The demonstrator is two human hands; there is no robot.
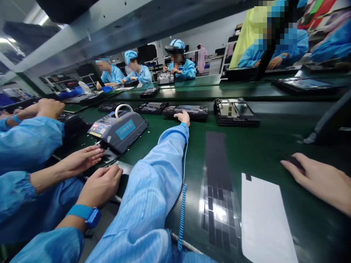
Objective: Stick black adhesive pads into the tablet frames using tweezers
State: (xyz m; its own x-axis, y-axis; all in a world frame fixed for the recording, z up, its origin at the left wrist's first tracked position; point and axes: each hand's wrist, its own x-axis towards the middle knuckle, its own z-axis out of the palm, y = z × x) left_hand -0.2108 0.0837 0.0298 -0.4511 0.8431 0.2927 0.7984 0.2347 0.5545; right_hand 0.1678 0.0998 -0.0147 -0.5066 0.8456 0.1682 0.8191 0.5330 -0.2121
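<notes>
Workbench top in green, flat black units lying in a row across its middle, hands working at its near edge.
The right hand lies with fingers together on the near edge of a flat black unit; the unit looks stiff, fairly light and possibly fragile on its face, so its long edges seem the place to hold. The left hand, fingers curled, sits on a dark panel beside a grey benchtop machine; whether it grips, I cannot tell. A co-worker's hand lies just by the machine. At the right, another co-worker's hand rests on a small black piece, near black film strips and a white sheet.
</notes>
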